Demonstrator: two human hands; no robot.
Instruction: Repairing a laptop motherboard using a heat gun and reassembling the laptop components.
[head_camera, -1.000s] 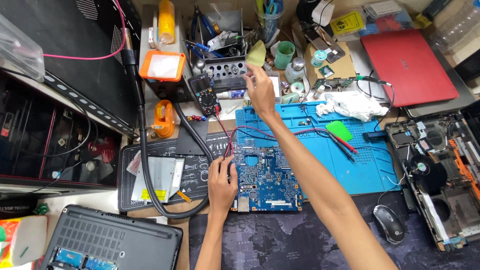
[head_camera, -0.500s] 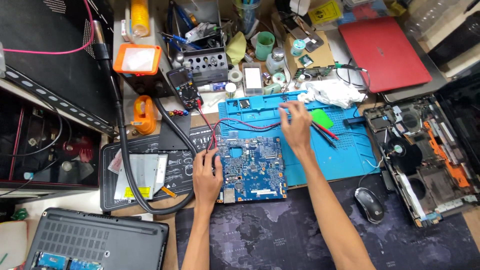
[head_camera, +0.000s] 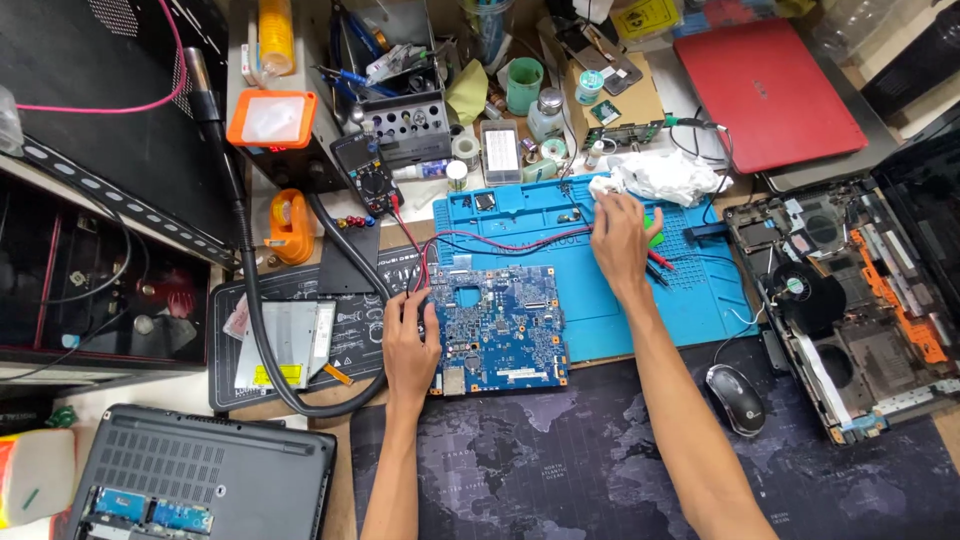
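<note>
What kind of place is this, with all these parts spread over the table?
Most likely an electronics repair bench for laptops. A bare blue circuit board lies under the left hand, a black laptop chassis with its insides exposed sits alongside, and a black handheld multimeter with red leads stands behind.

A closed red laptop (head_camera: 765, 92) lies at two o'clock, and below it at three o'clock sits an opened laptop chassis (head_camera: 860, 300) with its fan bare. A black mouse (head_camera: 736, 398) rests at five o'clock, a grey laptop base (head_camera: 200, 470) at seven o'clock, and an orange-framed magnifier lamp (head_camera: 270, 118) at eleven o'clock.
</note>
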